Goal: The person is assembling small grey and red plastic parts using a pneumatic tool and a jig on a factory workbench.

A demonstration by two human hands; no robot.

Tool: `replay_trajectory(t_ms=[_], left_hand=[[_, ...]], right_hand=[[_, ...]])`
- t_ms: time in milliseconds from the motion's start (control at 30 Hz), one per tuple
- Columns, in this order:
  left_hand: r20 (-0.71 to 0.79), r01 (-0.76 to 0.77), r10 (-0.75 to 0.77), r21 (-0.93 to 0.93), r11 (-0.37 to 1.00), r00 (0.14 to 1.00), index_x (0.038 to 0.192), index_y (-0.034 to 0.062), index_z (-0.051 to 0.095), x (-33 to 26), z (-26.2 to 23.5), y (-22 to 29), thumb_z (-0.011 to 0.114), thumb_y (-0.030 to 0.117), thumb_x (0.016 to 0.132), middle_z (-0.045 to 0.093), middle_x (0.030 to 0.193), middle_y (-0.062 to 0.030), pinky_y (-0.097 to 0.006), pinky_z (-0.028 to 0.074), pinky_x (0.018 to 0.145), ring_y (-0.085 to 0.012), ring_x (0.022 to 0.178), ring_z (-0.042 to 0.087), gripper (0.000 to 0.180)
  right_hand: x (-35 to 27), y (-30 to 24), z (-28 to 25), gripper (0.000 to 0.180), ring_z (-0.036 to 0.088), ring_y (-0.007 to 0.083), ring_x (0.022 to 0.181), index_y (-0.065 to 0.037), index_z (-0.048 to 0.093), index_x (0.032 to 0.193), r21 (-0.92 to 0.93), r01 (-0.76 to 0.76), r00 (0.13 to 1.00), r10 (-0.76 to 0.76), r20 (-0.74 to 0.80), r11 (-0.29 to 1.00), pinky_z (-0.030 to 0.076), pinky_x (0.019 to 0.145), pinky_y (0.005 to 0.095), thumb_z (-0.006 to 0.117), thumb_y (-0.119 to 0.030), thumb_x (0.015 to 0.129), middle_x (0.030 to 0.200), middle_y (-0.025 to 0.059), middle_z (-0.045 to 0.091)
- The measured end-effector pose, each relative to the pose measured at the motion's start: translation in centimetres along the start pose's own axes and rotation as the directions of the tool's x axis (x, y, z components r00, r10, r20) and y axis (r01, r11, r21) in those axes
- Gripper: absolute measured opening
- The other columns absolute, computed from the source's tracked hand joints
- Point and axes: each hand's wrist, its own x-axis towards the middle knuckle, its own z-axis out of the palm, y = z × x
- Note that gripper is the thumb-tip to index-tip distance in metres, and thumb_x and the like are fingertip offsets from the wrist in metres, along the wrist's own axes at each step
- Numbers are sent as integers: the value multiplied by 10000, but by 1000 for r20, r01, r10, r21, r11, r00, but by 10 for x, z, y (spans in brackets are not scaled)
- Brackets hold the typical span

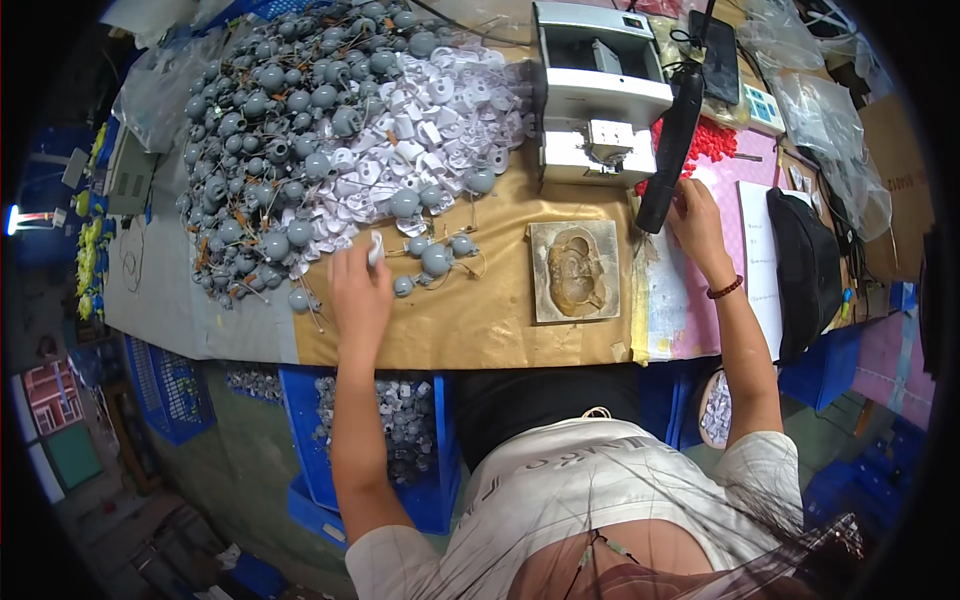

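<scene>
My left hand (361,287) is closed on a small white plastic part (376,248), which sticks up past its fingertips. It rests at the near edge of a heap of similar white plastic parts (440,95). Grey ball-shaped parts with wires (436,259) lie just to its right. My right hand (697,222) reaches toward a pile of small red pieces (708,141), its fingers bent together; anything between them is too small to make out. Between my hands a square block with a hollowed, amber-coloured mould (575,272) lies on the table.
A white bench machine (603,95) stands behind the block, with a long black bar (672,150) beside it. Many grey ball parts (270,120) cover the far left. A black pouch (808,270) lies on papers at right. Blue crates (447,450) sit below the table edge.
</scene>
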Motion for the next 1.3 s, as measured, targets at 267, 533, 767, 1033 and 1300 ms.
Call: replay_trajectory(t_ms=[267,533,767,1033,1300], left_hand=[[304,-145,179,-132,981,936,1182,22,660,-82,-19,6,687,-33,797,540,984,-178,-443,463,835,-365,938,544,390],[162,97,-46,-328,940,986,1115,10,617,-26,-28,16,743,-26,798,575,1127,-145,-357,530,807,-278,979,609,343],[103,-273,433,-639,719,896,1111,48,647,-11,15,154,798,81,773,651,1057,-134,-395,505,897,-346,1004,606,372],[146,-197,336,-573,796,931,1176,84,646,-10,65,178,838,144,733,535,1246,-125,-440,437,987,-350,1167,481,487],[127,-282,303,-159,946,945,1118,98,682,-8,15,104,769,90,782,512,1300,-118,-450,391,1034,-346,1233,433,347]], right_hand=[[8,-5,-7,218,642,361,881,-1,636,1048,49,69,997,-70,19,996,533,792,422,642,16,831,963,184,624],[12,-3,-9,126,627,379,853,-1,628,954,-4,102,995,-102,15,995,519,778,448,661,-47,841,907,179,627],[5,12,-8,131,609,148,684,-5,621,964,286,-3,993,37,-115,958,498,630,292,697,5,858,853,76,653],[-26,-82,-21,168,618,113,730,-28,673,956,512,279,957,-276,-83,813,485,644,247,775,1,826,867,44,671],[-28,-107,25,216,570,233,936,-109,634,921,112,742,663,-748,28,661,448,805,354,743,-177,748,967,35,608]])
